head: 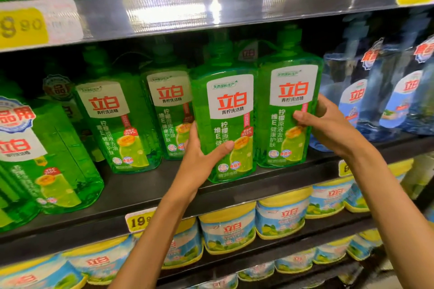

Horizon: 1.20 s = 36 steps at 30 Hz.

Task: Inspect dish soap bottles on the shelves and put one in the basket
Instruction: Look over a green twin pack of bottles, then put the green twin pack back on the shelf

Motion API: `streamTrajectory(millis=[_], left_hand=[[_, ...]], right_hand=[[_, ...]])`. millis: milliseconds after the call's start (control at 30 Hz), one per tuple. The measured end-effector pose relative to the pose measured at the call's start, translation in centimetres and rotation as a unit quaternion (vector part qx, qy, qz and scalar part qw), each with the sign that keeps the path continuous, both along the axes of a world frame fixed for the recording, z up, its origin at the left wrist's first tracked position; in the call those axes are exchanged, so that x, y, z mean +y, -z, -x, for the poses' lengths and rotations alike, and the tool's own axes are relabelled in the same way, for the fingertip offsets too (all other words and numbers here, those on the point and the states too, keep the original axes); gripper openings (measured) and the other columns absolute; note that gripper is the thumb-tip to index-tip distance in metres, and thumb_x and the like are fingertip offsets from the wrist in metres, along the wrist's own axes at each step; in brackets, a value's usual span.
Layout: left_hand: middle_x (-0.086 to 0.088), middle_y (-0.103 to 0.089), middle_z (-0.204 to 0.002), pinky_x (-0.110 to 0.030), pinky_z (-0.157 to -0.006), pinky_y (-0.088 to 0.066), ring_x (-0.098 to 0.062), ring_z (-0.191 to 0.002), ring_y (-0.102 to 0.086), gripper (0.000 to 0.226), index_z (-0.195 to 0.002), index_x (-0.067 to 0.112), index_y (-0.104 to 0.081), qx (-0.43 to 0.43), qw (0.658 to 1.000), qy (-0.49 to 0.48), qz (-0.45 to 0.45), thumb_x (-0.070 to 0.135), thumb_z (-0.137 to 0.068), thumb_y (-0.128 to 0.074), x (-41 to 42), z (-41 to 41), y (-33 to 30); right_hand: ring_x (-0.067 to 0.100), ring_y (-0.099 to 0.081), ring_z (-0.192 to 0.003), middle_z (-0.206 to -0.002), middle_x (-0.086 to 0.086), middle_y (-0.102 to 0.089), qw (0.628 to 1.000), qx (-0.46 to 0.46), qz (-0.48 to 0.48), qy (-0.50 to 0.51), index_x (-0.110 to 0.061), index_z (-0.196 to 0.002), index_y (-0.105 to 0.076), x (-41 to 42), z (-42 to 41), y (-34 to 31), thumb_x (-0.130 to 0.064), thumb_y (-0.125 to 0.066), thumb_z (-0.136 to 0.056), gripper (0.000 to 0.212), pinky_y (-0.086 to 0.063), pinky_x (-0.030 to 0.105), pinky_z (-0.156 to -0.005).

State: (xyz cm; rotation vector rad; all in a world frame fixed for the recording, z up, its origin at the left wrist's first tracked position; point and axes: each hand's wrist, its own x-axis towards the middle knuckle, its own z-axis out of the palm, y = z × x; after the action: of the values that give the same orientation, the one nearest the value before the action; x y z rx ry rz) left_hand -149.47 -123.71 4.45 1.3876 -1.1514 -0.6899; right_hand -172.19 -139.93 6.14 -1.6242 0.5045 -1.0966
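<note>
Green soap bottles stand in a row on the middle shelf (145,185), and we hold two of them. Our left hand (202,157) grips the near bottle (225,124) low on its left side, thumb across the front, and this bottle already stands out at the shelf edge. Our right hand (328,124) curls around the right side of the next bottle (291,110), fingers on its label. To inspect well, we think it is better to lift one bottle only and turn the label to us, with a full grip because the plastic looks smooth. The upper shelf (211,12) hangs just above the caps, so we should pull toward us, not up. Blue packs (375,91) touch the right bottle. The basket is not in view.
</note>
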Motion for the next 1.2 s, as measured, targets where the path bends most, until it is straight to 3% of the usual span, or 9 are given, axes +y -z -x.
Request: streamTrajectory(millis=[167,267,400,567,733,867,967,1100,1200], left_hand=[[0.003,-0.026,-0.156,-0.049,-0.116,-0.024,-0.019,-0.145,-0.022,0.113,-0.151,0.031,-0.015,-0.001,1.0,-0.02,-0.003,0.059,-0.06,-0.075,-1.3,0.7,0.0],[0.003,-0.025,-0.157,-0.031,-0.111,-0.022,-0.016,-0.143,-0.023,0.1,-0.151,0.027,-0.016,-0.012,0.996,-0.084,0.016,0.047,-0.072,-0.075,-1.5,1.8,0.4],[0.002,-0.02,-0.157,-0.029,-0.106,-0.025,-0.015,-0.142,-0.023,0.1,-0.151,0.025,-0.016,0.011,0.994,-0.105,0.017,0.039,-0.073,-0.077,-1.5,2.1,0.5],[-0.001,-0.035,-0.152,-0.036,-0.114,-0.033,-0.013,-0.137,-0.036,0.105,-0.148,0.019,-0.029,0.039,0.998,-0.055,0.015,0.045,-0.057,-0.074,-0.9,1.7,-0.3],[0.0,-0.04,-0.148,-0.032,-0.112,-0.033,-0.011,-0.134,-0.037,0.086,-0.147,0.02,-0.032,0.046,0.997,-0.056,0.013,0.033,-0.074,-0.076,-1.0,2.1,0.1],[-0.003,-0.023,-0.156,-0.03,-0.113,-0.022,-0.018,-0.143,-0.023,0.088,-0.151,0.023,-0.019,-0.021,0.996,-0.088,-0.001,0.036,-0.081,-0.072,-0.9,3.0,-0.2],[0.003,-0.025,-0.155,-0.04,-0.116,-0.026,-0.016,-0.142,-0.023,0.091,-0.151,0.025,-0.014,-0.088,0.992,-0.086,-0.008,0.039,-0.081,-0.071,1.0,2.3,-0.6],[0.003,-0.042,-0.132,-0.027,-0.103,-0.036,-0.009,-0.123,-0.04,0.069,-0.145,0.016,-0.031,-0.127,0.937,-0.292,0.143,0.024,-0.087,-0.068,5.4,-2.9,-2.8],[-0.017,-0.019,-0.153,-0.033,-0.116,-0.018,-0.026,-0.142,-0.02,0.08,-0.148,0.001,-0.015,-0.154,0.908,-0.38,0.082,0.025,-0.09,-0.064,6.7,-7.1,-3.7]], right_hand=[[0.005,-0.065,-0.108,-0.113,-0.012,-0.072,0.999,-0.025,-0.007,0.031,-0.023,-0.124,-0.053,0.3,0.3,0.8,-0.02,-0.065,-0.077,0.049,-0.053,0.018,-0.082],[0.003,-0.065,-0.105,-0.111,-0.013,-0.071,0.997,-0.037,0.004,0.065,-0.02,-0.125,-0.052,0.9,-0.1,1.2,-0.023,-0.065,-0.079,0.048,-0.052,0.017,-0.082],[0.0,-0.064,-0.105,-0.116,-0.013,-0.066,0.989,-0.043,0.045,0.133,-0.015,-0.133,-0.046,1.9,-0.7,1.8,-0.031,-0.063,-0.084,0.054,-0.052,0.015,-0.082],[-0.002,-0.064,-0.102,-0.11,-0.023,-0.069,0.986,-0.026,0.072,0.146,-0.015,-0.135,-0.046,2.2,-1.0,1.7,-0.033,-0.057,-0.089,0.05,-0.053,0.014,-0.08],[-0.005,-0.065,-0.095,-0.113,-0.017,-0.067,0.988,0.013,0.067,0.137,-0.014,-0.135,-0.044,2.1,-0.5,1.4,-0.034,-0.054,-0.09,0.05,-0.052,0.013,-0.077],[0.012,-0.053,-0.124,-0.143,0.009,-0.05,0.972,0.039,0.085,0.217,-0.009,-0.148,-0.031,4.1,-1.2,0.5,-0.018,-0.057,-0.096,0.059,-0.044,0.031,-0.105],[0.017,-0.037,-0.139,-0.15,0.01,-0.039,0.932,-0.052,0.145,0.329,-0.005,-0.149,-0.028,8.7,-3.3,-0.6,-0.012,-0.063,-0.094,0.066,-0.032,0.024,-0.114],[0.023,-0.044,-0.132,-0.138,0.005,-0.043,0.875,-0.103,0.35,0.318,0.001,-0.139,-0.04,15.1,-8.9,-3.5,-0.012,-0.06,-0.092,0.053,-0.035,0.034,-0.112],[0.02,-0.043,-0.13,-0.135,0.005,-0.043,0.921,-0.03,0.338,0.191,0.001,-0.138,-0.041,17.7,-15.5,-5.3,-0.013,-0.064,-0.091,0.054,-0.036,0.03,-0.11]])
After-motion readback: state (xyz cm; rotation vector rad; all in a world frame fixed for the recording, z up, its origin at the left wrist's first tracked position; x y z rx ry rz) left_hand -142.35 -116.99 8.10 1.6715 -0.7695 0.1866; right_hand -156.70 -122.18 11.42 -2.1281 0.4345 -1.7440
